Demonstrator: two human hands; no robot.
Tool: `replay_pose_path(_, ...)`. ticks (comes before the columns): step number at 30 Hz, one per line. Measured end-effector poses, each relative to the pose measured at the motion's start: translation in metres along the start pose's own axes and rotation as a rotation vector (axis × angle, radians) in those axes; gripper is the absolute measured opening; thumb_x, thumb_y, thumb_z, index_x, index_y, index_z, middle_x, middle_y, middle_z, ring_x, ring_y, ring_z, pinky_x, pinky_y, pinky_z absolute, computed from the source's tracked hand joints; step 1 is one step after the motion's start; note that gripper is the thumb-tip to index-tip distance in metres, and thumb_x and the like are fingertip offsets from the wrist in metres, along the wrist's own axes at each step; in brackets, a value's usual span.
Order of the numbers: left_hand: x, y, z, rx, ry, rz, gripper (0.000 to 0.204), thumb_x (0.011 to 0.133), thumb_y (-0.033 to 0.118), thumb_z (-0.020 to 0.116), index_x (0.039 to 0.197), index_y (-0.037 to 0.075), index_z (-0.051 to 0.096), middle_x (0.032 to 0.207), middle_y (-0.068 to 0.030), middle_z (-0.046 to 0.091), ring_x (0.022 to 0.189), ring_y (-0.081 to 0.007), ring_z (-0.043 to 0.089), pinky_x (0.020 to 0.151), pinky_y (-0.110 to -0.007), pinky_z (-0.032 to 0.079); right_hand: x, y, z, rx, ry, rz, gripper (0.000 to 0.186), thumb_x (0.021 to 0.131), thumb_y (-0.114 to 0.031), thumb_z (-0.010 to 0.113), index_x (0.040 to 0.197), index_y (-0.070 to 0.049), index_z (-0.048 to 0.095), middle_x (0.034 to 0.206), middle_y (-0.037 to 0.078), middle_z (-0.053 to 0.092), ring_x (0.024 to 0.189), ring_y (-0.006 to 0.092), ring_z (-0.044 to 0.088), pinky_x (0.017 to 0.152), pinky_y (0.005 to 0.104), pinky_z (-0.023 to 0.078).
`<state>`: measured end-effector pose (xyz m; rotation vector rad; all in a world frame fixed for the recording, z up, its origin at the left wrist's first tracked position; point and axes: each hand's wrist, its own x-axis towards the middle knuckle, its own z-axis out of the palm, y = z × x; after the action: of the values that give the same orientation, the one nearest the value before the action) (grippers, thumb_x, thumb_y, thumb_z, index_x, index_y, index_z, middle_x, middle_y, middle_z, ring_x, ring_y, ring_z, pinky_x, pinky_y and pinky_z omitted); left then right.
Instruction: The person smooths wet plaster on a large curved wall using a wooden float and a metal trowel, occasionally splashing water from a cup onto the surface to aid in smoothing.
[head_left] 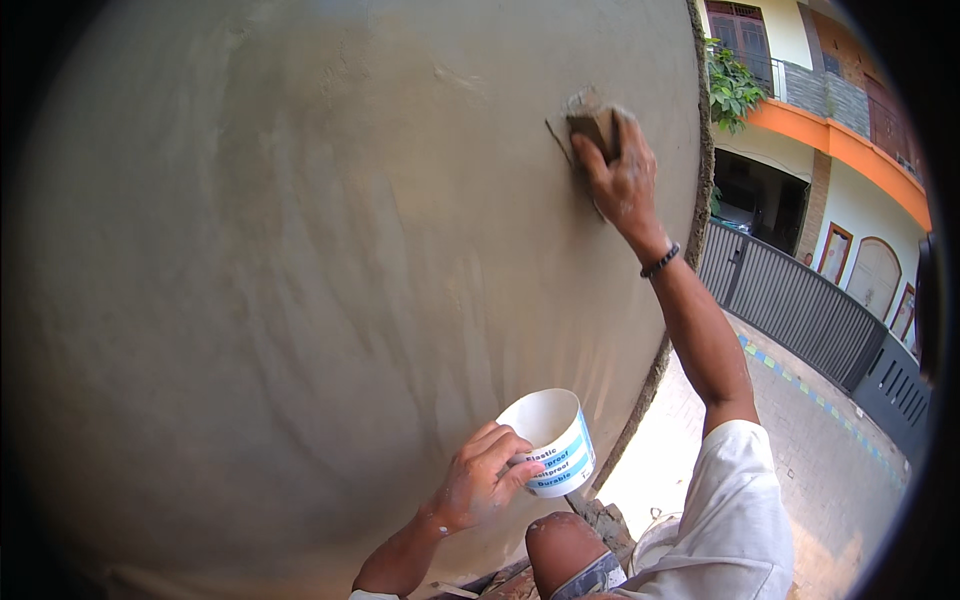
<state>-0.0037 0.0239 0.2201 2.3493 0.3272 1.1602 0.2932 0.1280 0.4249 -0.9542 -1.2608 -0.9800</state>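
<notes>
My right hand [620,175] grips a flat plastering tool with a wooden handle [590,130], held against the wet grey plastered wall [330,220] near its upper right part. Some wet material shows at the tool's top edge. Low in the view, my left hand [480,475] holds a white plastic tub with blue stripes [555,450] by its rim, close to the wall. The tub's inside looks pale; its contents are unclear.
My knee [560,555] is below the tub, beside a bucket [655,545] and rough planks or rubble. The wall's rough edge runs down the right; beyond lie a paved street [800,420], a grey gate [780,310], a house and leaves.
</notes>
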Motion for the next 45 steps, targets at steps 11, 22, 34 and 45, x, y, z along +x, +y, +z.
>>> replay_pose_path(11,0.013,0.023,-0.008,0.045,-0.027,-0.015,0.018,0.083,0.011,0.076,0.089,0.001,0.062,0.082,-0.011,0.063,0.076,-0.0248,0.057,0.069,-0.035,0.047,-0.011,-0.038,0.01,0.108,0.099,-0.069,0.048,0.08,-0.027,0.077,0.117,-0.002,0.06,0.106,0.025,0.062,0.1,0.0418,0.06,0.087,0.0455,0.049)
replay_pose_path(22,0.0,-0.001,-0.001,0.121,-0.187,-0.136,0.02,0.086,0.016,0.074,0.09,0.0,0.063,0.082,-0.0117,0.062,0.078,-0.0267,0.057,0.071,-0.037,0.047,-0.023,-0.04,0.003,0.123,0.142,0.11,0.044,0.08,-0.02,0.076,0.116,0.001,0.059,0.101,0.022,0.062,0.094,0.0407,0.058,0.084,0.0453,0.048)
replay_pose_path(34,-0.003,-0.009,-0.003,0.085,-0.171,-0.093,0.021,0.087,0.019,0.072,0.092,0.0,0.063,0.084,-0.0114,0.062,0.082,-0.0275,0.058,0.075,-0.039,0.047,0.032,-0.124,0.023,0.249,0.03,-0.248,0.04,0.077,-0.016,0.075,0.112,-0.003,0.062,0.098,0.016,0.062,0.091,0.037,0.058,0.078,0.0436,0.048)
replay_pose_path(45,0.013,0.001,-0.004,0.049,-0.186,0.047,0.019,0.09,0.02,0.069,0.093,0.002,0.063,0.088,-0.0098,0.063,0.087,-0.0273,0.058,0.079,-0.04,0.046,0.089,-0.104,0.035,0.067,0.22,-0.129,0.042,0.084,-0.02,0.071,0.119,0.0,0.059,0.107,0.02,0.064,0.092,0.0372,0.062,0.081,0.0424,0.051)
